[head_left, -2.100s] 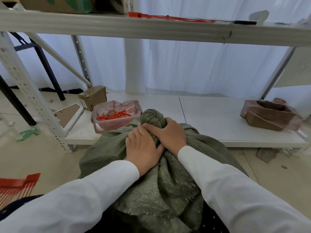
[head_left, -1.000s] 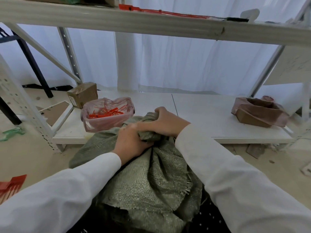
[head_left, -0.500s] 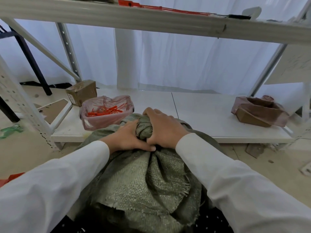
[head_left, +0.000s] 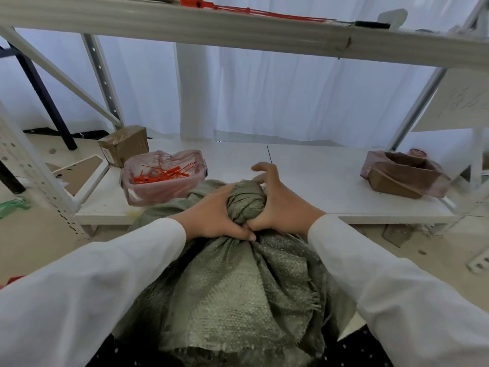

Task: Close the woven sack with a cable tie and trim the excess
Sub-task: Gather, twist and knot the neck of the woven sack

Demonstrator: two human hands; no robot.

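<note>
A grey-green woven sack [head_left: 238,287] stands in front of me, its mouth gathered into a twisted knob [head_left: 246,202]. My left hand [head_left: 211,215] wraps the left side of the neck just under the knob. On the right side my right hand [head_left: 280,205] presses against the neck with its thumb, while its upper fingers are lifted and spread. Red cable ties [head_left: 161,173] lie in a clear pink-tinted bag [head_left: 164,190] on the low shelf, left of the sack. No tie is around the neck.
A low white shelf board [head_left: 304,178] runs behind the sack, with a brown taped box [head_left: 124,144] at left and an open cardboard box in plastic [head_left: 402,173] at right. An upper shelf beam [head_left: 238,30] carries long red ties [head_left: 254,10]. White rack posts stand either side.
Both hands have kept the gathered sack mouth, twisting and regripping it. The right hand's upper fingers have lifted off the knob and spread since half a second ago.
</note>
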